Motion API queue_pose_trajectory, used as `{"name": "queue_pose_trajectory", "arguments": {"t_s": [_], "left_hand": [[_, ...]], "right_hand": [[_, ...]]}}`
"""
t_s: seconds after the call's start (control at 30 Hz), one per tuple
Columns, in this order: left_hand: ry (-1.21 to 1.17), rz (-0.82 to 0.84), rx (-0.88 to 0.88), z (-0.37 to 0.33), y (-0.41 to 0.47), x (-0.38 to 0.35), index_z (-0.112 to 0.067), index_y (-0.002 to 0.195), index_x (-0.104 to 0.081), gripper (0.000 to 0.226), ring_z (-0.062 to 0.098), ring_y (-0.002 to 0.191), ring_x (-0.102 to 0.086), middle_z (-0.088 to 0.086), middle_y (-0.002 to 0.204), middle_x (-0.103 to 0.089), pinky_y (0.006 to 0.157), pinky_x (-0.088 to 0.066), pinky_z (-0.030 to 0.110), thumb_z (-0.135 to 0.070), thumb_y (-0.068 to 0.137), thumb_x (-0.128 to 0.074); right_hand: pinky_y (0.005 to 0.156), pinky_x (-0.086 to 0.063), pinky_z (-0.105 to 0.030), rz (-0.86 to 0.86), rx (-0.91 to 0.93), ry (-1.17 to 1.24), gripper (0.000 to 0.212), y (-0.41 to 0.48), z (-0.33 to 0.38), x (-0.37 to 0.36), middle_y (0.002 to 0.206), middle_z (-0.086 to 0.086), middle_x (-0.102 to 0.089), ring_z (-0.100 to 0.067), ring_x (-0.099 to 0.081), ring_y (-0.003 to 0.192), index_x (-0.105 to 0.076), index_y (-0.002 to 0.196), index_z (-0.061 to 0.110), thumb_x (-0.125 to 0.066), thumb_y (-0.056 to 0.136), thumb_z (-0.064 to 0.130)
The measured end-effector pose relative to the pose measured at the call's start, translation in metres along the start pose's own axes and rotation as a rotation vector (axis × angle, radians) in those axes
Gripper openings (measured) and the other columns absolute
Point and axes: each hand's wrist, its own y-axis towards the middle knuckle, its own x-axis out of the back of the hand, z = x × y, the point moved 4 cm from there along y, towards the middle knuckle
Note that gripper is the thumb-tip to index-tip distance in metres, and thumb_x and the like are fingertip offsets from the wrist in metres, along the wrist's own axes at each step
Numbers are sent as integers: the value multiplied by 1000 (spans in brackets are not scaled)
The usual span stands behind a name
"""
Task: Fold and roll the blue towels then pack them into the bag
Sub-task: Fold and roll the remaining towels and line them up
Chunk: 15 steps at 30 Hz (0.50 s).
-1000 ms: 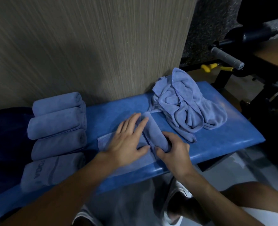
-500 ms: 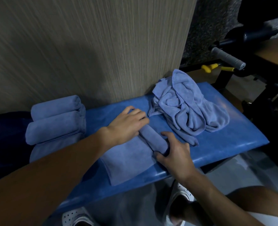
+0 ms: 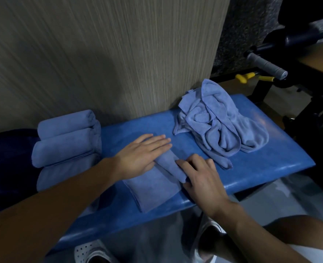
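A folded blue towel (image 3: pixel 153 188) lies across the blue padded bench (image 3: pixel 270 158), its far end wound into a short roll (image 3: pixel 169 165). My left hand (image 3: pixel 141 154) lies flat on the upper part of that roll, fingers straight. My right hand (image 3: pixel 202 177) presses on the roll's near end, with the thumb along its lower edge. Several rolled blue towels (image 3: pixel 66 141) are stacked at the bench's left. A heap of unfolded blue towels (image 3: pixel 217 126) sits at the right. A dark blue bag (image 3: pixel 7 168) lies at the far left.
A grey textured wall panel (image 3: pixel 100 54) stands right behind the bench. Black gym equipment with a grey handle (image 3: pixel 266 66) and yellow knobs (image 3: pixel 246 76) is at the right rear. My white shoes (image 3: pixel 92 251) are on the floor below the bench edge.
The flat towel has been rolled from its far end toward me. My left hand went from curled over the roll to flat on it, and the right hand slid onto the roll's near end.
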Motion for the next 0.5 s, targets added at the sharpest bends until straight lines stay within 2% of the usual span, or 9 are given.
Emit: {"name": "queue_pose_trajectory", "arguments": {"t_s": [0.2,0.27,0.37,0.43,0.5], "left_hand": [[1,-6,3,-5,-4,-8,-9,141,-48,82,23,135,-45,5,146,-49,114,-18,31,1,66,-80],[-27,26,9,-7,-8,-11,-8,145,-40,76,21,141,-35,6,152,-41,117,-14,31,2,75,-68],[-96,84,84,-14,-17,-12,-9,153,-22,69,15,150,-6,4,162,-17,121,-2,32,-17,85,-29],[-171,30,202,-19,-24,-11,-8,154,-21,66,13,150,-2,3,163,-12,121,-4,34,-28,90,-24],[-173,-15,291,-28,-28,-13,-7,153,-23,66,13,150,-3,4,162,-14,121,-7,36,-43,97,-27]], "right_hand": [[71,-31,-33,33,71,-54,63,-2,8,0,96,-3,-49,-24,-51,84,-54,127,22,-70,66,15],[72,-31,-34,63,83,-77,67,-5,9,0,100,-4,-48,-23,-49,85,-55,130,22,-68,65,18],[72,-28,-34,84,123,-126,72,-8,10,-2,109,-5,-44,-24,-46,88,-52,134,22,-65,64,19],[72,-26,-34,71,133,-119,71,-10,10,-3,112,-5,-42,-25,-45,89,-52,135,22,-64,65,17],[73,-28,-33,51,118,-55,63,-11,11,-2,113,-4,-44,-24,-46,92,-54,133,24,-52,71,15]]}}
